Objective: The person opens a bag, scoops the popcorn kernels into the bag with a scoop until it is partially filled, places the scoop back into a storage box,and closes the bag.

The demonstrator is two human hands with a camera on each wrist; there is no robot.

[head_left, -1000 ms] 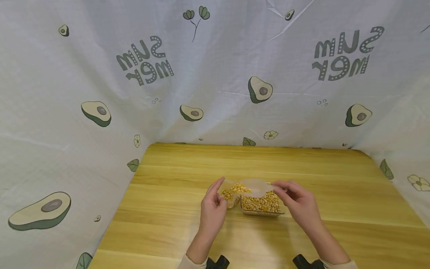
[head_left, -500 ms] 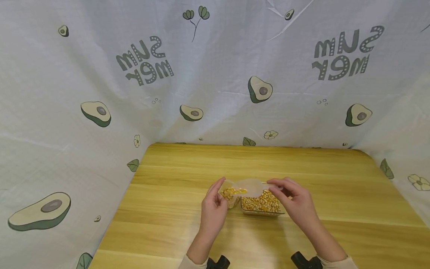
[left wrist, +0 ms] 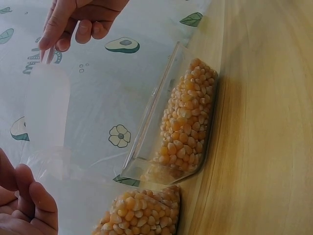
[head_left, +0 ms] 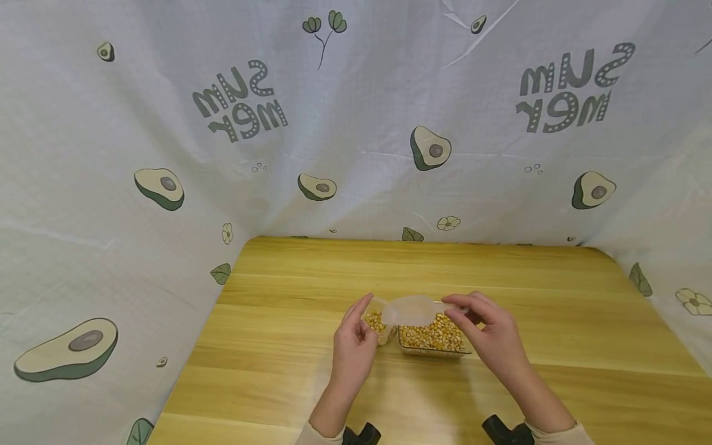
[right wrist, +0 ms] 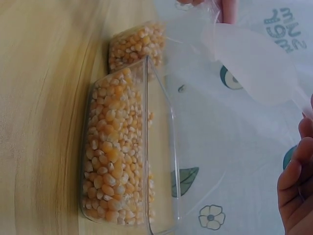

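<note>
Scoop: long axis left-right, pointing left toward clear bag.

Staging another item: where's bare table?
Bare: table left of the left hand, right of the right hand, and behind the box up to the curtain. Crowded: the middle, where bag, box, scoop and both hands cluster.

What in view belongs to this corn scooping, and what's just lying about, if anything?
In use:
scoop, held by right hand
clear bag of kernels, held by left hand
clear container of kernels

Just surroundings:
wooden table
avocado-print sheet
black fittings at the wrists
</note>
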